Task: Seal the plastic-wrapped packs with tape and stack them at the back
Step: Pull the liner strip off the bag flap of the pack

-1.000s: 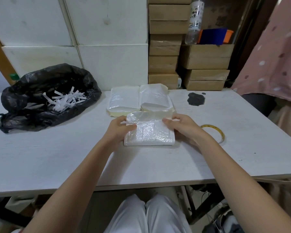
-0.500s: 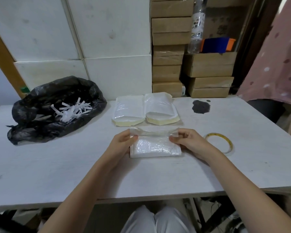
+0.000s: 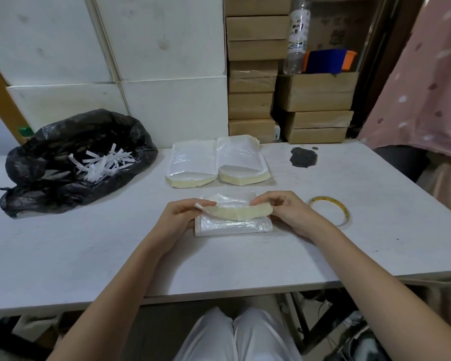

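A plastic-wrapped white pack (image 3: 232, 225) lies on the white table (image 3: 63, 256) in front of me. Its open plastic flap (image 3: 235, 212), edged with a yellowish tape strip, is lifted and folded toward me. My left hand (image 3: 185, 213) pinches the flap's left end and my right hand (image 3: 284, 212) pinches its right end. Two sealed packs (image 3: 193, 165) (image 3: 241, 162) lie side by side behind it, their yellowish taped edges facing me.
A tape roll (image 3: 331, 209) lies just right of my right hand. A black bag (image 3: 71, 157) with white paper strips sits at the left. A dark stain (image 3: 303, 157) marks the back right. Cardboard boxes (image 3: 253, 74) and white blocks stand behind the table. A person in pink stands at right.
Both hands have lifted the pack's far flap and folded it toward me, so its yellowish tape strip now shows. The camera has tilted slightly.
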Motion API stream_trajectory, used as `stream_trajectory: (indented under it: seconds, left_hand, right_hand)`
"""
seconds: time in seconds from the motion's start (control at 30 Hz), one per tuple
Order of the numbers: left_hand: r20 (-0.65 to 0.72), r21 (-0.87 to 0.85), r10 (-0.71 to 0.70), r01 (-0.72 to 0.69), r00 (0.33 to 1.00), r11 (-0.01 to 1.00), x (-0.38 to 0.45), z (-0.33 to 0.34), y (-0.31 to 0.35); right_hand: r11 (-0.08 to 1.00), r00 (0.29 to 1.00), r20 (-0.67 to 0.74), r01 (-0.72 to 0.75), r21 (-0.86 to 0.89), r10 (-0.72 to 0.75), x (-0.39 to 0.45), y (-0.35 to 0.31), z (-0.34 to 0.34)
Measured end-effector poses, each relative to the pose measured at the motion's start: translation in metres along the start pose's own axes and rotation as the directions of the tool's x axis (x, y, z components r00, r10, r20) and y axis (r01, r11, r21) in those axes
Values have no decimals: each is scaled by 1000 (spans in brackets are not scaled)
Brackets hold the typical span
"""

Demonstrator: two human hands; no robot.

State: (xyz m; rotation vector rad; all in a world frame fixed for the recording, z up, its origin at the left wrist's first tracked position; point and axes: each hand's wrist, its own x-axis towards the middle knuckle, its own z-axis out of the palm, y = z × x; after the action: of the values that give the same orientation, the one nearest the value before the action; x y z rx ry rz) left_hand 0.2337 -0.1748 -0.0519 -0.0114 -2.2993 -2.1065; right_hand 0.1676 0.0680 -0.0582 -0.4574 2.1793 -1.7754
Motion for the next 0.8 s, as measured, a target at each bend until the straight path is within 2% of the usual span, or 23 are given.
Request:
stream_trajectory:
  seconds: [0.1, 0.17, 0.27, 0.4, 0.47, 0.57, 0.8]
  left_hand:
    - [27, -12, -32, 32, 999, 999, 0, -4, 2]
    - [74, -7, -60, 61, 995, 998, 1, -8, 2]
    - [111, -24, -127, 130, 986, 991, 4, -11, 4]
    - [180, -99, -186, 206, 966, 974, 6, -8, 9]
    - [70, -14, -187, 189, 980, 982, 2, -2, 12]
    - [-21, 246, -55, 58, 998, 967, -6, 6, 13]
    - [-71, 361, 34, -6, 997, 933, -12, 5, 7]
  right_hand:
    - [991, 999, 38, -14, -131, 19, 1, 5, -4]
    - [988, 995, 86, -39, -152, 53, -1, 1, -7]
    - [990, 977, 168, -118, -72, 129, -5, -9, -9]
    - [979, 966, 175, -200, 42, 189, -11, -23, -4]
    - [987, 980, 125, -150, -52, 155, -12, -22, -2]
    - [989, 989, 114, -79, -125, 93, -13, -17, -3]
    - [992, 999, 38, 4, -126, 1, -14, -15, 2]
